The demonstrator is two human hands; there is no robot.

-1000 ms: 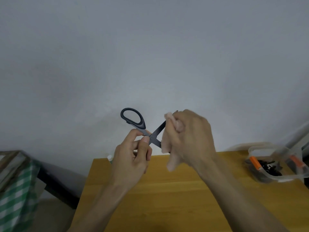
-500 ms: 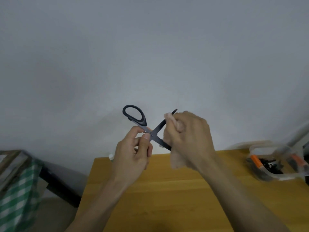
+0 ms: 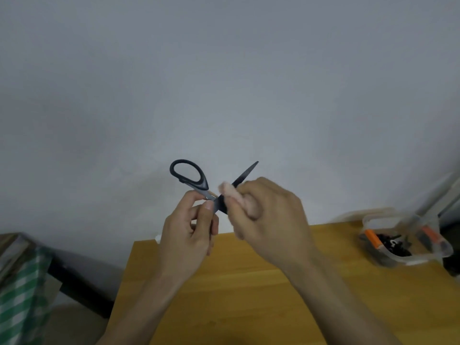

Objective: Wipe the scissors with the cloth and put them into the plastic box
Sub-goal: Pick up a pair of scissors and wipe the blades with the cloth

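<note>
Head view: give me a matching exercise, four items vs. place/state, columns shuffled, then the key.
Items:
1. scissors
2. cloth
3. plastic box
4. right hand

Place or state:
A. on the wooden table, far right, lid off
B. bunched against a blade
C. blades open, held up in the left hand
D. fingers curled round the cloth

Pairs: 1-C, 2-B, 3-A, 4-D

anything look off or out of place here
Nothing stands out. The left hand holds the open scissors, the right hand rubs a blade with the cloth, and the plastic box sits upright on the table.
</note>
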